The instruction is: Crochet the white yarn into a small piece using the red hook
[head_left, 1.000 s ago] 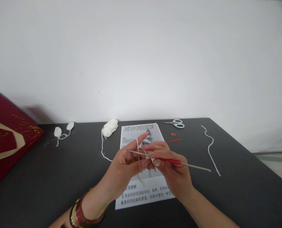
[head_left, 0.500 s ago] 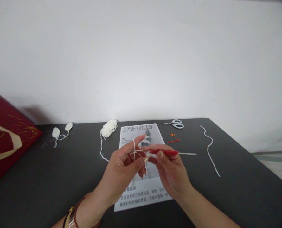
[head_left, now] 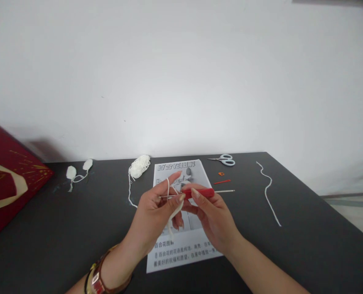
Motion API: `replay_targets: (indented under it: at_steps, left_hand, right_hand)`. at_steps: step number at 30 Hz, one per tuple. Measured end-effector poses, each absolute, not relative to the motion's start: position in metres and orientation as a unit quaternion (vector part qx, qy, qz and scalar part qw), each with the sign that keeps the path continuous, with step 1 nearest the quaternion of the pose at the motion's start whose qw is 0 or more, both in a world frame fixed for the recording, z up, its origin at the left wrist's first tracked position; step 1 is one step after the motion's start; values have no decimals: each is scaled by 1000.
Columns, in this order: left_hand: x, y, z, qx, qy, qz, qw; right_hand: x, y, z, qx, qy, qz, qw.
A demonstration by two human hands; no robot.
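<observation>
Both hands shifted left, right hand [head_left: 213,214] gripping red crochet hook [head_left: 198,192].

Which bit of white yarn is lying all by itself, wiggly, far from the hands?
The loose wavy strand on the table's right side; the yarn ball sits left of the paper.

Dark table [head_left: 306,245] against a plain white wall [head_left: 181,73]

Scissors [head_left: 226,160] by the table's [head_left: 306,228] far edge; loose strand [head_left: 268,191] right; red bag [head_left: 7,179] left.
</observation>
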State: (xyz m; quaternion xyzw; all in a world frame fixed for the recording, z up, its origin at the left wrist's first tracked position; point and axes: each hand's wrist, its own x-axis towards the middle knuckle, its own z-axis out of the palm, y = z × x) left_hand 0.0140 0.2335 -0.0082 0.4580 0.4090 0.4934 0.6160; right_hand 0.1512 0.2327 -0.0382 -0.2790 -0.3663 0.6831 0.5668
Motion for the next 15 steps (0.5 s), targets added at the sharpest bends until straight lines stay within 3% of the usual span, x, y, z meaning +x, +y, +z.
replay_targets:
  at_steps: [7,15]
  left_hand:
    - [13,232,-9,342,359,497,712]
    - [15,234,-13,301,342,472,755]
  right_hand:
    - [154,235,-38,-223,-427,750,453]
    - [159,239,-43,-338,-417,716,447]
